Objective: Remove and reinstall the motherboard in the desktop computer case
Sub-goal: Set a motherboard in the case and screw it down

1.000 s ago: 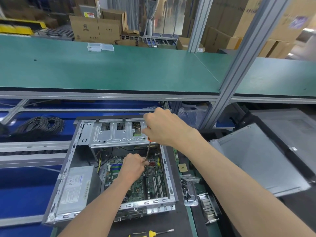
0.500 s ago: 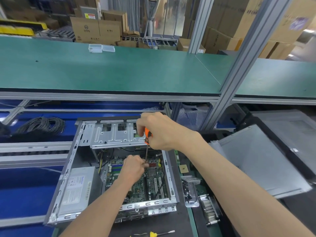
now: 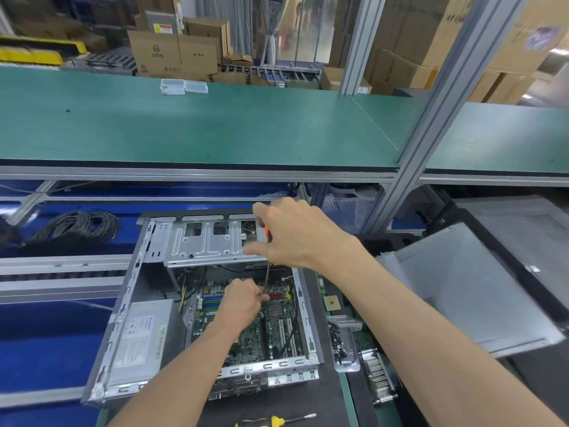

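The desktop computer case (image 3: 129,306) lies on its side on the tabletop (image 3: 308,405) with its side panel off and the interior exposed. The motherboard (image 3: 271,328) sits inside the case, to the right of the silver power supply (image 3: 138,340) and below the metal drive cage (image 3: 209,241). The right hand (image 3: 295,235) is raised over the drive cage, its fingers curled round the orange handle of a screwdriver (image 3: 267,266) whose shaft runs down to the board. The left hand (image 3: 243,300) is lowered into the case over the upper part of the motherboard, its fingers pinched together at the lower end of the shaft (whether they hold a screw there cannot be told). A clear tray of dark screws (image 3: 341,343) lies just beside the case on its right, with a processor chip (image 3: 332,302) behind it and a heatsink (image 3: 380,380) in front. A yellow-handled screwdriver (image 3: 278,421) lies on the tabletop near the bottom edge. The detached grey side panel (image 3: 471,288) rests well to the right. A coil of black cable (image 3: 77,226) lies to the left, and two clear plastic boxes (image 3: 183,86) sit on the green shelf (image 3: 215,127) above.
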Tool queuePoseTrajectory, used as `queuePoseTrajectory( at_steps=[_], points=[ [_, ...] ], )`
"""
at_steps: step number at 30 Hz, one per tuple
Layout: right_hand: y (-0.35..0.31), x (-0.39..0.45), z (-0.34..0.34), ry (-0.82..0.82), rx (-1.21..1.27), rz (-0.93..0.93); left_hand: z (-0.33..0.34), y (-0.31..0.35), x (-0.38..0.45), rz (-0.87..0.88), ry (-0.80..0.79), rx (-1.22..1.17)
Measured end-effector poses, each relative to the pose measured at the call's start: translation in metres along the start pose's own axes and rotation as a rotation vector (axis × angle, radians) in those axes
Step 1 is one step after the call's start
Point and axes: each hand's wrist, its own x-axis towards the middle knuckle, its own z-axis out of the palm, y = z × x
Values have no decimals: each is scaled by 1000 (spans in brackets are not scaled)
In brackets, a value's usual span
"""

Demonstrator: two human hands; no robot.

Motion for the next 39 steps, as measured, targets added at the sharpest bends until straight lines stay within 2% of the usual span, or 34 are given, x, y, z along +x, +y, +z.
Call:
queuePoseTrajectory(
  at_steps=[2,8,9,12,14,20,21,25,30,33,36,39],
  points=[
    [-1,3,1,28,-82,59,-1,1,0,0,-1,-3],
    [1,-1,-4,-109,150,-128,-1,1,1,-33,-26,-61],
    [0,-1,-3,-87,163,-125,-1,1,0,-40,-30,-66],
    [-1,0,-1,18,-13,21,-1,1,-1,-33,-20,-75],
    [-1,2,0,16,-74,73,-2,1,-1,-25,-18,-80],
    [-1,-1,-3,-106,160,-124,-3,1,-1,-32,-51,-71],
    [-2,-2,-3,-85,172,-127,-2,0,-1,-37,-56,-66],
    [-6,0,2,37,-75,38,-1,0,0,-43,-53,-46],
    [-2,2,3,-20,77,-60,-1,-4,-1,-57,-38,-96],
    [0,-1,0,-59,182,-89,-1,-11,-3,-111,-24,-43],
    [-1,-2,4,41,72,8,-2,-17,-5,-175,-6,2],
    [-1,2,5,57,-3,81,-3,-18,-7,-197,-40,-10]
  ],
)
